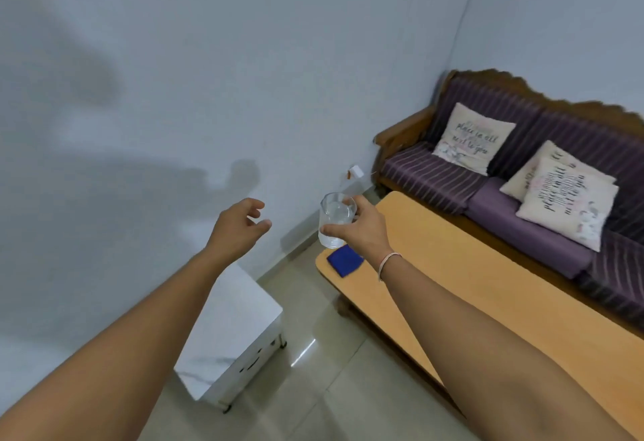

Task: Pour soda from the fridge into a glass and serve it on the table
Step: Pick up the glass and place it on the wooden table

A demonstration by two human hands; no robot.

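My right hand [362, 228] is wrapped around a clear glass [334, 218] that holds a clear liquid. The glass is upright in the air, above the near-left corner of a long light wooden table [463, 266]. A blue square coaster [344, 260] lies on that corner, just below the glass. My left hand [240, 226] is stretched forward to the left of the glass, fingers loosely curled and apart, holding nothing. No soda bottle or fridge is in view.
A white marble-topped side table on castors [230, 332] stands on the tiled floor under my left forearm. A purple striped sofa [522, 175] with printed cushions [472, 139] runs behind the wooden table. A pale wall fills the left and the top.
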